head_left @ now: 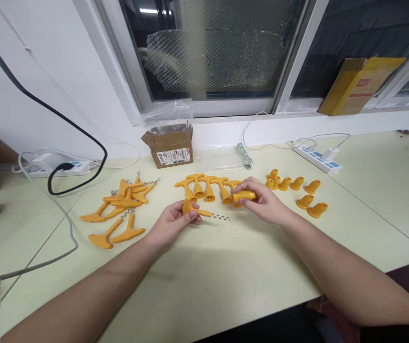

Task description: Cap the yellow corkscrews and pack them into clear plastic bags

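My left hand (176,220) is closed around the yellow T-handle of a corkscrew (204,213), whose metal spiral points right. Opposite it, my right hand (263,200) grips a yellow bell-shaped sleeve (244,195) lying sideways, its wide end toward the corkscrew. The two parts are apart. Just behind the hands stands a row of assembled corkscrews (209,189), handles up and bells on the table; my right hand partly hides the rightmost. A pile of loose corkscrew handles (127,200) with spirals lies to the left. Several loose bell sleeves (304,201) stand to the right.
A small open cardboard box (172,147) and a clear plastic bag (222,158) lie at the back by the window. Power strips (317,157) and cables sit on both sides, with a black cable (79,125) looping at left. A yellow-taped carton (360,85) leans on the sill.
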